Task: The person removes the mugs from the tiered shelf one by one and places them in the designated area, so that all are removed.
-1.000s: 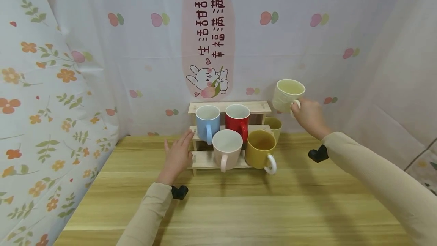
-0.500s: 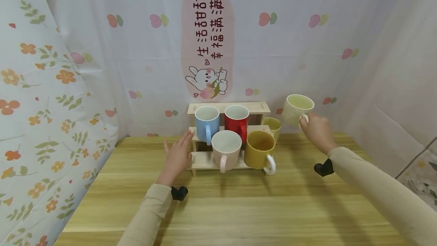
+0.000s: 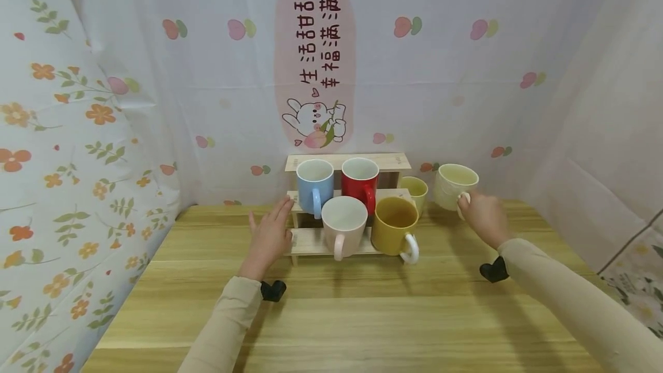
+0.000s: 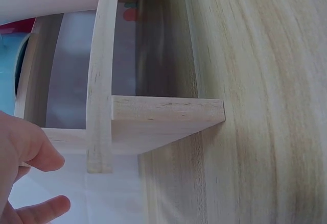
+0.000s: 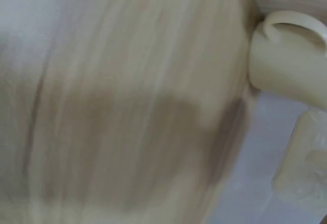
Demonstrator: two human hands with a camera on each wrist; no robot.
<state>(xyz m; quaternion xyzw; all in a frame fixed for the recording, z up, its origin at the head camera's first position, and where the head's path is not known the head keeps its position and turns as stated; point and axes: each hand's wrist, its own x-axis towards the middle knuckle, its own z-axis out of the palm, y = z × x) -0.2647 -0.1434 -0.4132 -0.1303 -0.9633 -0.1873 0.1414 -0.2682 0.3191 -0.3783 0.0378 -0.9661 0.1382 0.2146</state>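
Note:
My right hand (image 3: 486,219) pinches the handle of a pale yellow-green mug (image 3: 449,187), upright at the table's back right. In the right wrist view this mug (image 5: 301,168) appears raised off the tabletop; the hand is out of sight there. A yellow mug (image 3: 416,191) stands between it and the rack, partly hidden. With fingers extended, my left hand (image 3: 269,238) touches the left end of the stepped wooden rack (image 3: 307,240). On the rack's middle step are a light blue mug (image 3: 315,186) and a red mug (image 3: 357,180). Its lowest step bears a pale pink mug (image 3: 343,226) and a mustard mug (image 3: 393,228).
The wood-grain table (image 3: 331,321) extends in front of the rack. A printed cloth (image 3: 217,91) hangs directly behind, and a floral cloth (image 3: 67,189) borders the left side. The rack's top step (image 3: 347,162) sits against the back cloth.
My right hand has lowered the pale yellow-green mug and carried it to the right, away from the rack. The left hand and the mugs on the rack have stayed in place.

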